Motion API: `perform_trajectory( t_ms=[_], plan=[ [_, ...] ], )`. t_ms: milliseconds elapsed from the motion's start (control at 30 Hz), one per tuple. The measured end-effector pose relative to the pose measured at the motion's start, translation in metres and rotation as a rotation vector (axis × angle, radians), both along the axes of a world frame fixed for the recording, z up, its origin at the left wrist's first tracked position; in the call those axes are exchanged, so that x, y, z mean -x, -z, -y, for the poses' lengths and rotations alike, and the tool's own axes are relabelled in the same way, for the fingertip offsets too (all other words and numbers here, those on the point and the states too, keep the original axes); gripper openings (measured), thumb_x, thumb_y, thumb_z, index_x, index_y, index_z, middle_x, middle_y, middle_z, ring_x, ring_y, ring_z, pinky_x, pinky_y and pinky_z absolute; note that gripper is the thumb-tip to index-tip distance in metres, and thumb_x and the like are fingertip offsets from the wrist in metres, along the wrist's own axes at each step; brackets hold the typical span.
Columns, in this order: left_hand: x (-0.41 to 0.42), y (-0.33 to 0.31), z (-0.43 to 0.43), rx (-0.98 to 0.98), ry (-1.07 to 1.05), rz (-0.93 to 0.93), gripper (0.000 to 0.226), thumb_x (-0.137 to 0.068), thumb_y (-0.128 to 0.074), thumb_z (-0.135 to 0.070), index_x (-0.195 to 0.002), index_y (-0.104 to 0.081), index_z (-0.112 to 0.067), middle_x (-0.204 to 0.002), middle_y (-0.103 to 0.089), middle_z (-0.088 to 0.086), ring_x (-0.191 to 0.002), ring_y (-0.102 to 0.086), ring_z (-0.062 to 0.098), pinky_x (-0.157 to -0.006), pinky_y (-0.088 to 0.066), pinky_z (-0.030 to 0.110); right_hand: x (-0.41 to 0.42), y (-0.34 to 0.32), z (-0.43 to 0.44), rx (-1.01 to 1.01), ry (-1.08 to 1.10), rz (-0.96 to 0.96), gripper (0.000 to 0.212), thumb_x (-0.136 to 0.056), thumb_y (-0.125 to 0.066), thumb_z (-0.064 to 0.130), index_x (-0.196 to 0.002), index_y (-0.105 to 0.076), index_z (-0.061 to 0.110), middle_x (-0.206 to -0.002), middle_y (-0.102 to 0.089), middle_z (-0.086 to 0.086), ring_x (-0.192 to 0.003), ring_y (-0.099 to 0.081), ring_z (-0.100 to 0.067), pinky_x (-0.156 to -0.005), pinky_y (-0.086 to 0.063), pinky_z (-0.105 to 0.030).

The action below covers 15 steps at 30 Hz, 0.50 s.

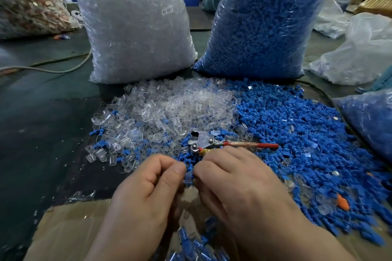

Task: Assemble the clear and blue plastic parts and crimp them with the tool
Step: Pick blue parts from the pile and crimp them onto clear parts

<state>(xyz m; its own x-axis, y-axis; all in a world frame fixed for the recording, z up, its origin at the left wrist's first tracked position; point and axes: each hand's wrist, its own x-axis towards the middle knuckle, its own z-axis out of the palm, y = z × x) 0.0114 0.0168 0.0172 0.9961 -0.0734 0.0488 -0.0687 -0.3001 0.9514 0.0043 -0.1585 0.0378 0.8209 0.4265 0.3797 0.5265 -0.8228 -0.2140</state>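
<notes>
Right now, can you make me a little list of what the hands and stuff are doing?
left hand: pinching small blue plastic part
right hand: pinching the same part
red-handled metal crimping tool: lying unheld on the piles
loose clear plastic pieces: heap, left
loose blue plastic pieces: heap, right
big clear sacks: standing behind

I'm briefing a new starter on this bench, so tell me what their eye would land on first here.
Two tall sacks stand at the back: the clear-parts bag on the left and the blue-parts bag beside it on the right. In front of them the loose clear pile runs into the blue pile, with the red-handled crimping tool lying where they meet. Nearest the camera, the left hand and right hand pinch a small blue piece together.
</notes>
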Motion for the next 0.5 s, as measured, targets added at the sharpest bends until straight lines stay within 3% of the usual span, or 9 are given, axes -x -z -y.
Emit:
perform_trajectory(
  t_ms=[67,100,167,233,333,400,500],
  plan=[
    [-0.004,0.002,-0.004,0.006,0.092,-0.088,0.058,-0.078,-0.051,-0.078,-0.081,-0.065,-0.021,-0.060,-0.058,0.007,-0.053,-0.052,0.012,-0.052,-0.045,0.036,0.002,-0.003,-0.004,-0.034,-0.025,-0.008,0.026,-0.096,-0.044,0.028,-0.086,-0.064,0.016,-0.082,-0.058,0.002,-0.075,-0.052,-0.019,-0.067,-0.047,-0.037],
    [-0.004,0.003,-0.006,0.027,0.127,-0.104,0.060,-0.079,-0.054,-0.079,-0.079,-0.064,-0.020,-0.059,-0.054,0.004,-0.054,-0.050,0.013,-0.052,-0.042,0.037,0.004,-0.004,-0.005,-0.055,-0.032,-0.033,0.028,-0.097,-0.042,0.030,-0.083,-0.062,0.016,-0.080,-0.056,0.003,-0.074,-0.050,-0.017,-0.067,-0.045,-0.034],
    [-0.004,0.002,-0.008,0.072,0.164,-0.068,0.055,-0.072,-0.058,-0.077,-0.079,-0.064,-0.023,-0.057,-0.052,-0.006,-0.052,-0.047,0.008,-0.049,-0.039,0.027,0.006,-0.006,-0.007,-0.161,0.000,-0.140,0.029,-0.097,-0.039,0.039,-0.078,-0.054,0.022,-0.075,-0.050,0.011,-0.072,-0.046,-0.010,-0.064,-0.041,-0.029],
    [-0.001,0.000,-0.009,0.053,0.208,0.038,0.050,-0.069,-0.059,-0.079,-0.084,-0.066,-0.031,-0.058,-0.057,-0.010,-0.051,-0.050,0.003,-0.046,-0.040,0.019,0.008,-0.009,-0.008,-0.392,0.080,-0.404,0.030,-0.090,-0.041,0.047,-0.075,-0.051,0.023,-0.069,-0.051,0.010,-0.066,-0.048,-0.005,-0.059,-0.039,-0.025],
    [0.004,-0.006,-0.007,-0.026,0.266,0.193,0.043,-0.075,-0.058,-0.080,-0.096,-0.064,-0.044,-0.073,-0.068,-0.010,-0.059,-0.063,0.004,-0.052,-0.049,0.016,0.009,-0.018,-0.007,-0.945,0.145,-0.924,0.022,-0.073,-0.050,0.036,-0.059,-0.052,0.020,-0.052,-0.045,0.007,-0.049,-0.040,-0.008,-0.048,-0.033,-0.025],
    [0.005,-0.010,-0.007,-0.121,0.255,0.247,0.029,-0.077,-0.062,-0.068,-0.097,-0.063,-0.048,-0.077,-0.069,-0.014,-0.063,-0.065,0.005,-0.053,-0.050,0.013,0.009,-0.020,-0.004,-0.869,0.169,-0.940,0.025,-0.074,-0.052,0.037,-0.057,-0.052,0.018,-0.051,-0.045,0.005,-0.048,-0.040,-0.010,-0.048,-0.033,-0.027],
    [0.002,-0.009,-0.011,-0.282,0.183,0.228,0.012,-0.080,-0.064,-0.048,-0.092,-0.062,-0.048,-0.081,-0.068,-0.022,-0.073,-0.065,0.000,-0.064,-0.050,0.008,0.009,-0.015,0.004,-0.277,0.237,-0.557,0.030,-0.088,-0.045,0.054,-0.081,-0.052,0.026,-0.069,-0.059,0.009,-0.058,-0.051,-0.006,-0.053,-0.039,-0.025]
  ],
)
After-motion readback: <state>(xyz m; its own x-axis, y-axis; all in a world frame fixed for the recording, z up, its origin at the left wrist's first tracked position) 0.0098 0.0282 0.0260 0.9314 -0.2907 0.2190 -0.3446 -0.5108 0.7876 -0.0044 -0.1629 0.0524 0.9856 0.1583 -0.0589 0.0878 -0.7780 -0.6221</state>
